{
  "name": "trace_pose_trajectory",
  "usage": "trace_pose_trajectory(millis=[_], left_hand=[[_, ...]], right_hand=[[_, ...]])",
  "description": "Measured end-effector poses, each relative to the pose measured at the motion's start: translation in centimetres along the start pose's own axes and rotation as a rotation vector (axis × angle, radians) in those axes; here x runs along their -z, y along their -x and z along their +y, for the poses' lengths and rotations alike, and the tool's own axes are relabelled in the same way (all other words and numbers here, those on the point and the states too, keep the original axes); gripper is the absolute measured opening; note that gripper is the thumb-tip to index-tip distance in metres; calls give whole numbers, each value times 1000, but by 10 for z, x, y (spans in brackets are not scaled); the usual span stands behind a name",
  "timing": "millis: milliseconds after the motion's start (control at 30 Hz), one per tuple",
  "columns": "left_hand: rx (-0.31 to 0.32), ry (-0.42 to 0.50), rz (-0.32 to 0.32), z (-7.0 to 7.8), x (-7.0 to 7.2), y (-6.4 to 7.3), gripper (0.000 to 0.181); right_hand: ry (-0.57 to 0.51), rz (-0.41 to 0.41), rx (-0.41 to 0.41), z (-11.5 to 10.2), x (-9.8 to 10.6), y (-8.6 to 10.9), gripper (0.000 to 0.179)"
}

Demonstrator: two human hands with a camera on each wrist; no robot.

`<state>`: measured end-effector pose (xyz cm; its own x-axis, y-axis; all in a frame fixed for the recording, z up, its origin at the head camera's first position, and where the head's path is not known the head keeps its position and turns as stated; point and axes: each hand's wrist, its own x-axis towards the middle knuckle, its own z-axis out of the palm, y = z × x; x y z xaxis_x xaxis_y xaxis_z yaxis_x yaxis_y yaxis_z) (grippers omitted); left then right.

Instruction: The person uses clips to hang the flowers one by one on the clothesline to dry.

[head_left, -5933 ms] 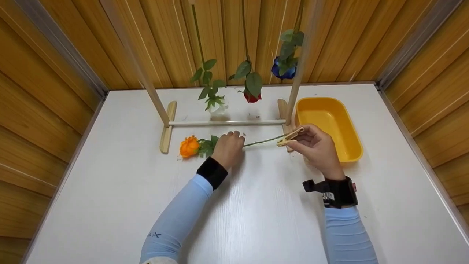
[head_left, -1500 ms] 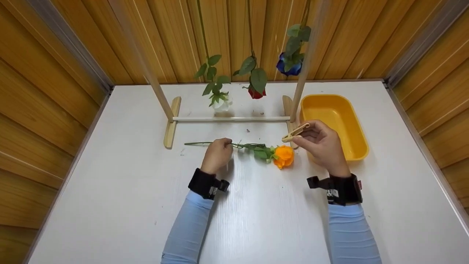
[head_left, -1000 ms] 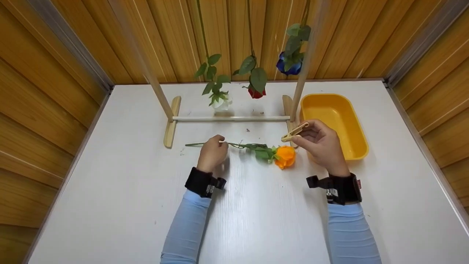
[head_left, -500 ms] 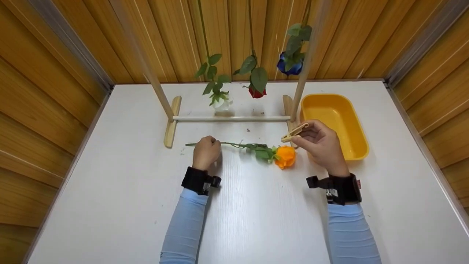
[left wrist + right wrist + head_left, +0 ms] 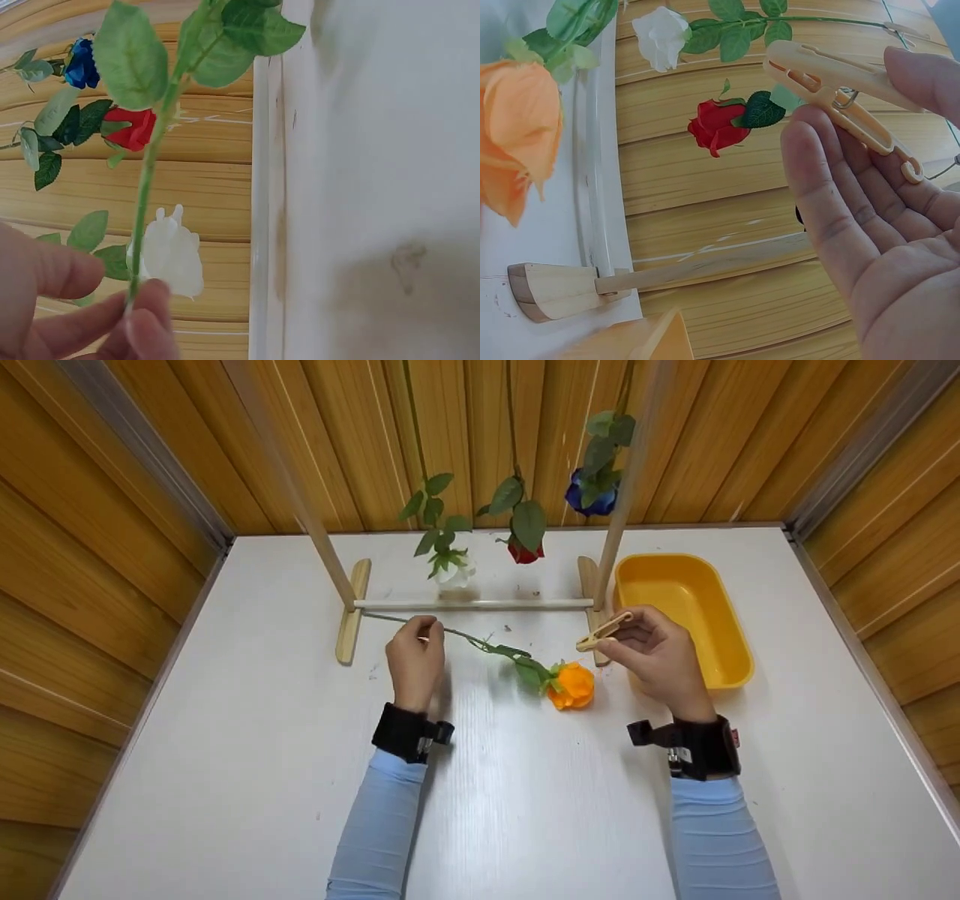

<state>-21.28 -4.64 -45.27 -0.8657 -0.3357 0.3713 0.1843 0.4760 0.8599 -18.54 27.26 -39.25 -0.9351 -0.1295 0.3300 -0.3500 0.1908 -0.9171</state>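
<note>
My left hand (image 5: 417,660) pinches the green stem of an orange rose (image 5: 571,687), whose bloom hangs to the right, low over the white table. The stem's cut end points left, near the stand's left foot. In the left wrist view the stem (image 5: 144,202) passes between thumb and fingers. My right hand (image 5: 664,660) holds a beige clothespin (image 5: 604,631) between thumb and fingers, above and right of the orange bloom. In the right wrist view the clothespin (image 5: 840,94) has its tip pointing away from the palm.
A wooden stand with a white crossbar (image 5: 472,605) spans the table's middle. Upside down behind it hang a white rose (image 5: 454,570), a red rose (image 5: 525,549) and a blue rose (image 5: 591,495). A yellow basin (image 5: 720,637) sits at right, beside my right hand.
Earlier the orange bloom lay at left; the rose now points right. My left hand has slid left along the stem and just raised its cut end. My right hand keeps the clothespin nearly still.
</note>
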Motion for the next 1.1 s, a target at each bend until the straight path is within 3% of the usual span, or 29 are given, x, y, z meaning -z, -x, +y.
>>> trace_pose_trajectory(millis=[200, 467, 733, 1100], left_hand=[[-94, 87, 146, 4, 0, -1, 9], [-176, 177, 264, 11, 2, -1, 9], [-187, 388, 279, 27, 12, -2, 9], [-240, 516, 267, 44, 26, 0, 14]], right_hand=[[7, -1, 6, -1, 0, 0, 30], [9, -8, 5, 0, 1, -1, 30], [-8, -11, 5, 0, 0, -1, 31], [8, -7, -1, -5, 2, 0, 32]])
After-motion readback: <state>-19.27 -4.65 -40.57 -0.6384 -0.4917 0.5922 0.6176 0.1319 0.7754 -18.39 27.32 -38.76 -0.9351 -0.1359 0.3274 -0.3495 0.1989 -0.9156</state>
